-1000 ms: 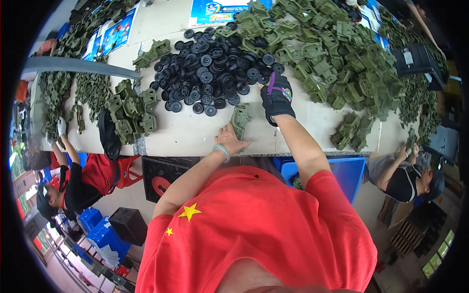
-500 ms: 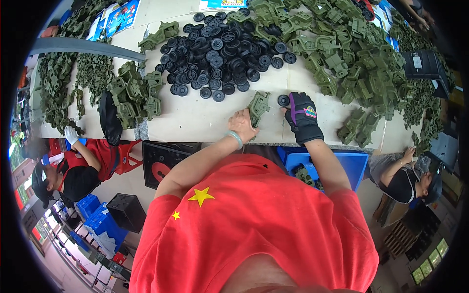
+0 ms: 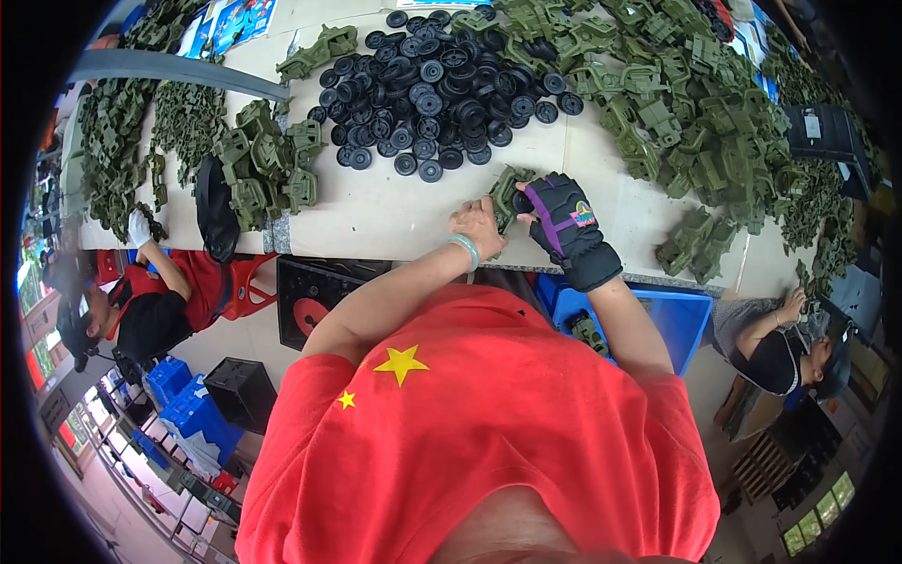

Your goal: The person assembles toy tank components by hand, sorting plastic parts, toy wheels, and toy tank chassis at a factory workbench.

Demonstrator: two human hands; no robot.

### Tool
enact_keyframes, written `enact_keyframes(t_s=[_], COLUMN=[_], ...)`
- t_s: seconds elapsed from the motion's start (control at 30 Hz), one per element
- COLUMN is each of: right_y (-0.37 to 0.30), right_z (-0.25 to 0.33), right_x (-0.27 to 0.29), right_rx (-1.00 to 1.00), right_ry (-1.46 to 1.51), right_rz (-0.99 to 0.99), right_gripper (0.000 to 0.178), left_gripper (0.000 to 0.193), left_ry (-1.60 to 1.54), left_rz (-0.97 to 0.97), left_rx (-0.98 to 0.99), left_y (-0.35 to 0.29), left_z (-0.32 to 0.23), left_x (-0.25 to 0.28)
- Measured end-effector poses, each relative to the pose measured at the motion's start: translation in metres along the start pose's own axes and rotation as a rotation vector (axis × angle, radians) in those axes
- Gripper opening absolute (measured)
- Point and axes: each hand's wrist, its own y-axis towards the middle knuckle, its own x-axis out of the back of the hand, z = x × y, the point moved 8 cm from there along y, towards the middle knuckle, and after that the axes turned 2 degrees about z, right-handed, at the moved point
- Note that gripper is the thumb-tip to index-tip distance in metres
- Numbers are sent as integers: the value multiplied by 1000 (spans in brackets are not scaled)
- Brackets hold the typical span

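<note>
Bench: pale top [image 3: 395, 207], bare strip along my edge; parts heaped beyond it.
Green part [image 3: 505, 199]: on that strip just ahead of me, between my two hands. Long axis runs mostly away from me, far end leaning right.
Black wheel [image 3: 522, 201]: against the part's right flank, on my right-hand side; it overlaps the part from above, so I cannot tell whether it is seated or only touching.
Left hand [image 3: 477, 227]: bare, bracelet [image 3: 464, 250] at the wrist; fingers and thumb clasped on the part's near end, coming from its left.
Right hand [image 3: 567, 224]: in a black and purple glove; bare fingertips pinched on the wheel, coming from the right. Nearer hand to that flank.
Key relation: wheel just left of my right fingertips, part directly left of the wheel; the line between them crosses the part's long axis.
Wheel pile [image 3: 423, 99]: beyond the part, a little left, well clear.
Green heap [image 3: 676, 132]: farther right; smaller green cluster [image 3: 268, 164] off left.
Blue bin [image 3: 678, 320]: below the bench edge, by my right forearm.
Co-workers: one far left, white glove [image 3: 139, 227]; one far right.
</note>
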Motion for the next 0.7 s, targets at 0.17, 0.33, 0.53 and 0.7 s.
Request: enact_keyframes(t_s=[0.17,0.33,0.53,0.7], right_y=[7,-1,-1,8], right_z=[5,-4,-6,1], right_x=[-3,-12,-20,4], right_rx=[52,-29,14,-55], right_ry=[-87,-38,12,75], right_rz=[41,-15,-83,-274], right_gripper=[53,56,61,53], left_gripper=[76,74,83,90], left_ry=[-27,-61,-52,-95], left_rz=[-23,-43,26,48], left_rx=[1,-37,26,-69], left_y=[-5,-4,4,9], left_z=[0,0,9,9], left_x=[4,9,-10,-16])
